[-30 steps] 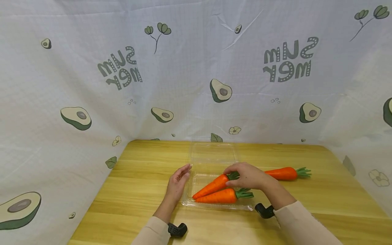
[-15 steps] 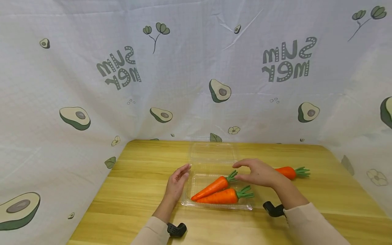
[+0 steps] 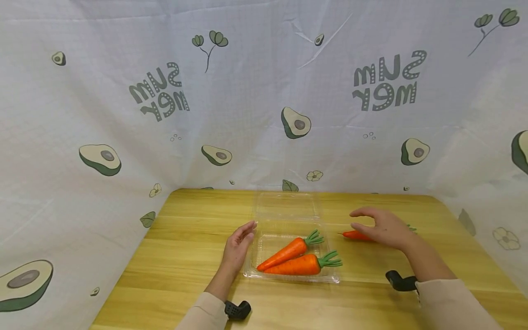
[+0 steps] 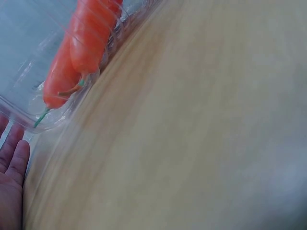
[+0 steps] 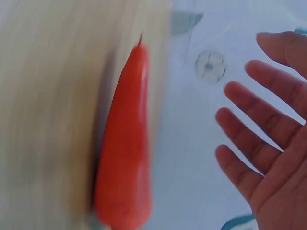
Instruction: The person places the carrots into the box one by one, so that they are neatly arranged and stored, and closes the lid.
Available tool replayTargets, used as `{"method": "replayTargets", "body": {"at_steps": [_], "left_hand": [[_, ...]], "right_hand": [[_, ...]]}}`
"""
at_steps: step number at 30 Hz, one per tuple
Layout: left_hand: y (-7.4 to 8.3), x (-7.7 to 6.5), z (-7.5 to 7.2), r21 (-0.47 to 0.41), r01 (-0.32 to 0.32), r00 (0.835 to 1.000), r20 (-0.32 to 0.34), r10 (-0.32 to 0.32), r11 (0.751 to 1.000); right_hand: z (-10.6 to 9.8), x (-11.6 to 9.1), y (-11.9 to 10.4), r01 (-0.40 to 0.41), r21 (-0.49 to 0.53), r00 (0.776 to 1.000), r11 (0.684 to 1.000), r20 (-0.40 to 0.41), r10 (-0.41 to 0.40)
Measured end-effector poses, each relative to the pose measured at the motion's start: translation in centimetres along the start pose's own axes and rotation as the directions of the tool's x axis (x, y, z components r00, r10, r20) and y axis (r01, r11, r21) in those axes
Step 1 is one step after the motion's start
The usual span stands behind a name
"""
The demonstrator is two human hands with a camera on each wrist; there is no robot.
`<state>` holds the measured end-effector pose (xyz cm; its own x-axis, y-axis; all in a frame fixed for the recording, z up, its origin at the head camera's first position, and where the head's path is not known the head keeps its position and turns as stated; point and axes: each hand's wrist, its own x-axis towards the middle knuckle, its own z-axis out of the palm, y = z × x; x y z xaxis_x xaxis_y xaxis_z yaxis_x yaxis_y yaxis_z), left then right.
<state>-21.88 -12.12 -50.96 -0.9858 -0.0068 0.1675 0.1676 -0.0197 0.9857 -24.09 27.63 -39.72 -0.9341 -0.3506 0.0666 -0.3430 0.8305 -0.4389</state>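
Observation:
Two orange carrots with green tops, an upper carrot (image 3: 286,253) and a lower carrot (image 3: 294,265), lie side by side in a clear plastic clamshell box (image 3: 294,278), tips to the left. My left hand (image 3: 238,246) is at the box's left side, fingers relaxed at its rim; the left wrist view shows its fingers (image 4: 18,155) beside the plastic. Above a third carrot (image 3: 354,235) on the table at right, my right hand (image 3: 381,227) hovers with spread fingers and holds nothing, partly hiding it. In the right wrist view that carrot (image 5: 125,143) lies beside the open palm.
The box's clear lid (image 3: 287,205) is folded back flat behind it. A wooden table (image 3: 198,215) carries everything, with a white printed cloth (image 3: 255,91) hanging behind and along both sides. Black camera mounts sit on both wrists, including the left mount (image 3: 238,310).
My right hand has let go of the upper carrot in the box and moved right, over the third carrot. The left hand stays at the box's side.

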Motion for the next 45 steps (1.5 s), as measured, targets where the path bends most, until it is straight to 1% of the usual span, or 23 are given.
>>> {"method": "replayTargets", "body": {"at_steps": [6,10,13,16,19,20,23,29,34,40,45], "left_hand": [[0.2,-0.2,0.0,0.003,-0.002,1.0,-0.007,0.002,1.0],[0.3,-0.3,0.0,0.003,0.002,1.0,-0.009,-0.002,1.0],[0.3,-0.3,0.0,0.008,0.002,1.0,-0.007,-0.002,1.0],[0.3,-0.3,0.0,0.003,0.005,1.0,-0.005,-0.005,1.0],[0.2,-0.2,0.0,0.004,0.002,1.0,-0.005,-0.002,1.0],[0.2,-0.2,0.0,-0.002,0.01,1.0,-0.007,-0.01,1.0],[0.2,-0.1,0.0,0.007,0.009,1.0,-0.006,-0.009,1.0],[0.1,-0.1,-0.1,0.033,-0.004,1.0,0.003,0.004,0.999],[0.2,-0.2,0.0,0.037,0.008,1.0,-0.001,-0.008,0.999],[0.2,-0.1,0.1,0.033,0.007,1.0,-0.005,-0.007,0.999],[0.2,-0.1,0.1,0.028,0.013,1.0,-0.004,-0.012,1.0]], "right_hand": [[-0.4,-0.6,4.7,-0.03,-0.025,0.998,0.999,-0.06,0.028],[-0.3,-1.2,7.7,-0.011,-0.083,0.998,0.996,-0.067,0.005],[-0.1,-1.6,9.2,-0.001,-0.11,0.998,0.994,-0.061,-0.006],[-0.1,-2.0,10.0,-0.023,-0.112,0.999,0.993,-0.038,0.019],[0.1,-2.2,10.5,-0.049,-0.103,0.999,0.993,0.001,0.049],[0.1,-2.2,10.6,-0.058,-0.101,0.998,0.993,0.014,0.059],[0.3,-2.3,10.8,-0.068,-0.099,0.997,0.993,0.037,0.072],[0.4,-2.5,10.8,-0.064,-0.114,0.997,0.991,0.037,0.069],[0.2,-2.5,10.6,-0.057,-0.101,0.997,0.993,0.042,0.062],[0.1,-2.6,10.6,-0.073,-0.107,0.996,0.992,0.044,0.078],[-0.1,-2.7,10.1,-0.056,-0.123,0.998,0.991,0.018,0.059]]}}
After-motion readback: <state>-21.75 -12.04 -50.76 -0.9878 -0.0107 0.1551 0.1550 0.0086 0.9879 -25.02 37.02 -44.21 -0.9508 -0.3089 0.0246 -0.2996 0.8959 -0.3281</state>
